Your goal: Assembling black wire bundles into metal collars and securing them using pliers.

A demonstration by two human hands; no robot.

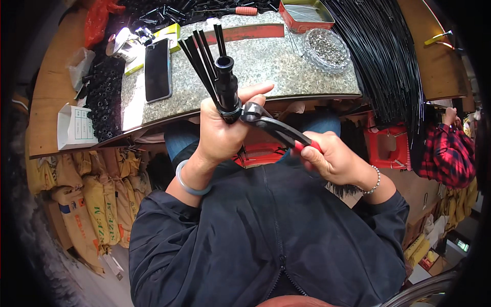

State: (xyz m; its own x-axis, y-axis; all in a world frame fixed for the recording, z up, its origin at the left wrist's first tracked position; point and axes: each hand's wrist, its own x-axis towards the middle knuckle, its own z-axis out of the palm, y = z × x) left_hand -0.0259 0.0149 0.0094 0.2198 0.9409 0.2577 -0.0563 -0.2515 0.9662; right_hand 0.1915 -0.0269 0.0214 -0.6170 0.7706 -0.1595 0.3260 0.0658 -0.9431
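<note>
My left hand (221,130) is closed round a black tubular part (227,89) that looks like an umbrella runner. Several thin black ribs (203,57) fan upward from beside its open top, away from me. Its index finger points out to the right. In my right hand (332,156) are pliers (284,130) with dark jaws and red grip ends. The jaws are against the lower right side of the runner, by my left fingers. What lies between them is too small to make out.
A phone (158,70) lies on the speckled stone tabletop (255,61). At the right stand a glass dish (326,48) of small metal pieces, a red tin (306,18) and a thick bundle of black rods (381,61). Another person (450,153) in red plaid is at far right.
</note>
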